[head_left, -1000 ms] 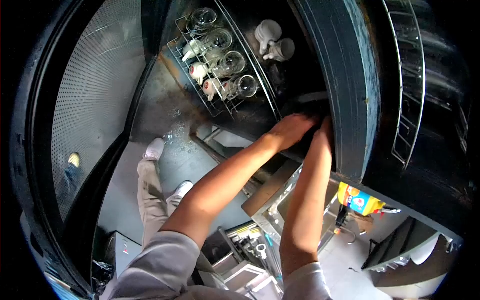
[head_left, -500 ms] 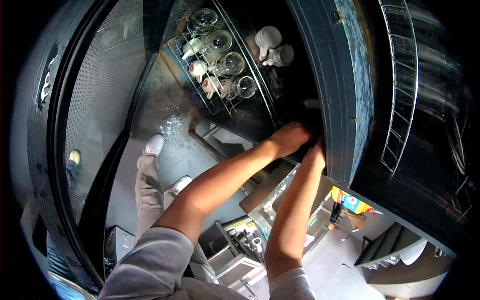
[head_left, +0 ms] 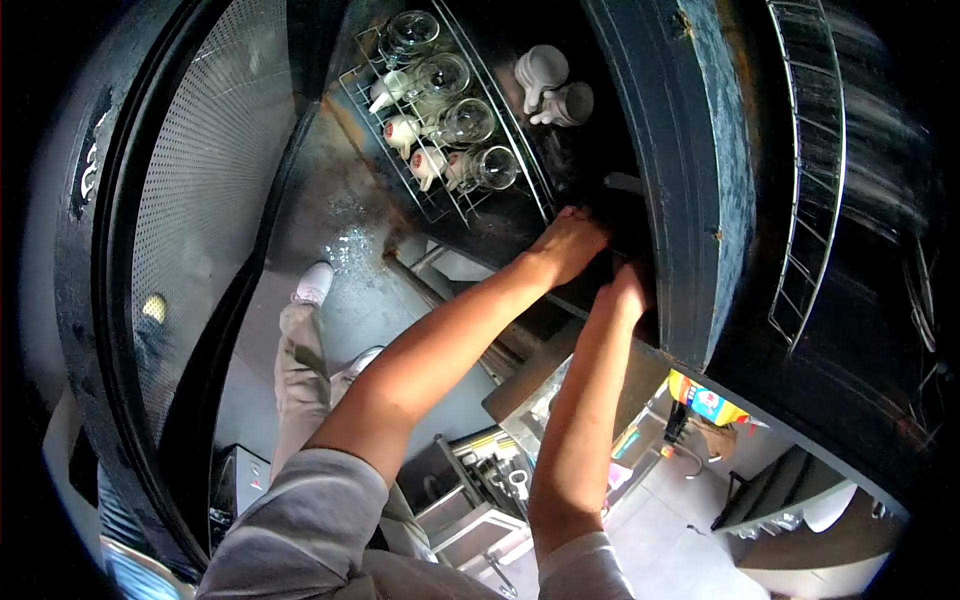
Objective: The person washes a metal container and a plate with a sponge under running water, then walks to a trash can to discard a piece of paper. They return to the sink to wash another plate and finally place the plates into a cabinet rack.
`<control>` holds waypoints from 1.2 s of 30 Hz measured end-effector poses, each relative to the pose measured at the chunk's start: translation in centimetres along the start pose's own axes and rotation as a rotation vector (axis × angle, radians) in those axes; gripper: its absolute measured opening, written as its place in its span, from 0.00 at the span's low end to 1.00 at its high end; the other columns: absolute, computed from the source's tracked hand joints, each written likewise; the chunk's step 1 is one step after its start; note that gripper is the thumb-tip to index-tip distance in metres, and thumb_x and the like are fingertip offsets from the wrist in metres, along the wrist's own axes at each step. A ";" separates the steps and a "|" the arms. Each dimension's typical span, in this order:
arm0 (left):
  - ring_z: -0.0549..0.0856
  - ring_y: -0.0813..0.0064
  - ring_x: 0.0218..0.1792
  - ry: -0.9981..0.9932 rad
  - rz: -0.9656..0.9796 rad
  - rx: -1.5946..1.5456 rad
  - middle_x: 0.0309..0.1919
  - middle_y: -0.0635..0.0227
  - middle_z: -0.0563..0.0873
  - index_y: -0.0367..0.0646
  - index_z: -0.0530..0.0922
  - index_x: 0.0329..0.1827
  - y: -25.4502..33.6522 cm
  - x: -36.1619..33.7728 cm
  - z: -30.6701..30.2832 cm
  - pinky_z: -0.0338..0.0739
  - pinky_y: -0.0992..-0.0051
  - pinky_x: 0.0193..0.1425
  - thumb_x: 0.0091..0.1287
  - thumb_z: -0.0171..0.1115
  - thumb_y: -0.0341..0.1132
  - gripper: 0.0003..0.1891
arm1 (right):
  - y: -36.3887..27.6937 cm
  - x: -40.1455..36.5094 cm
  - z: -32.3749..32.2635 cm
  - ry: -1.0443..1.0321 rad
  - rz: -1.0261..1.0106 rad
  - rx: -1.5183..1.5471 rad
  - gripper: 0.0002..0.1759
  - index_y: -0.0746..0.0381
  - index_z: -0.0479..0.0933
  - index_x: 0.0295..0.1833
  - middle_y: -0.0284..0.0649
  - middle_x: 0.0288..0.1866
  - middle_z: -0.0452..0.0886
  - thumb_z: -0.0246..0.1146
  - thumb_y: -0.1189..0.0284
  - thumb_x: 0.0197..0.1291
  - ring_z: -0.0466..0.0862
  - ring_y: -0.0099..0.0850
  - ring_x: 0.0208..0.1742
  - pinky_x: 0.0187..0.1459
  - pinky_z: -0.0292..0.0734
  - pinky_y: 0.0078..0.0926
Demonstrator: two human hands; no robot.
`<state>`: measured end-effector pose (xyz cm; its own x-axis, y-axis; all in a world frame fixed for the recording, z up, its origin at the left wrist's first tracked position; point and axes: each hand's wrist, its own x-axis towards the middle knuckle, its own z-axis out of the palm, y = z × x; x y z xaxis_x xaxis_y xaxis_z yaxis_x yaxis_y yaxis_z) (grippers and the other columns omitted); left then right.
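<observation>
My left hand [head_left: 572, 242] reaches into the dark shelf space, its fingers curled together. Shadow hides whatever is in them, if anything. Just beside it is my right hand [head_left: 626, 288], near the dark upright panel; its fingers are lost in the dark. A small pale object [head_left: 622, 182] lies beyond both hands, too dim to name. Above my left hand stands a wire rack [head_left: 465, 212] with glass teapots [head_left: 468, 121] and small white pots with red marks [head_left: 428, 165]. White handled cups [head_left: 544, 68] are stacked to the right of the rack.
A dark blue-edged panel [head_left: 690, 200] rises right of my hands. Another wire rack [head_left: 820, 180] stands beyond it. Below are an open drawer with utensils [head_left: 490, 475], a yellow package [head_left: 705, 398] and a curved shelf with glasses [head_left: 780, 522]. A perforated screen [head_left: 205, 190] stands left.
My left hand has moved up and slightly left, toward the rack. My right hand has drawn slightly up and left as well. The view has shifted a little.
</observation>
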<state>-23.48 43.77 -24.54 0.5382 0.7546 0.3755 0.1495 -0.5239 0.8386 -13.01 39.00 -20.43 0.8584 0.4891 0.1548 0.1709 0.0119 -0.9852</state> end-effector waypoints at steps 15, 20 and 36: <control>0.75 0.53 0.54 0.329 -0.378 -0.060 0.50 0.55 0.77 0.40 0.74 0.53 7.0 -13.2 -13.7 0.71 0.63 0.60 0.51 0.58 0.21 0.23 | -9.9 -12.4 3.3 -0.064 0.470 -0.024 0.28 0.71 0.58 0.66 0.49 0.55 0.76 0.56 0.77 0.61 0.81 0.42 0.50 0.52 0.78 0.38; 0.83 0.68 0.43 0.080 -0.607 -0.280 0.39 0.61 0.82 0.37 0.75 0.48 13.7 -25.8 -21.6 0.76 0.72 0.50 0.59 0.58 0.21 0.14 | -10.6 -18.6 3.7 -0.407 0.568 0.053 0.26 0.68 0.62 0.65 0.48 0.59 0.70 0.55 0.78 0.60 0.79 0.38 0.49 0.49 0.80 0.37; 0.74 0.58 0.59 0.802 -0.382 0.853 0.55 0.52 0.75 0.32 0.74 0.53 22.1 -29.5 -35.5 0.63 0.63 0.67 0.54 0.59 0.18 0.20 | 10.0 5.2 17.4 -0.330 -0.259 -0.742 0.23 0.64 0.74 0.51 0.47 0.39 0.83 0.60 0.58 0.57 0.82 0.42 0.42 0.44 0.77 0.38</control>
<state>-65.50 23.99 -3.05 -0.2762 0.7874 0.5511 0.8411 -0.0795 0.5350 -15.25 56.82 -30.72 0.5830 0.7804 0.2258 0.7142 -0.3598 -0.6004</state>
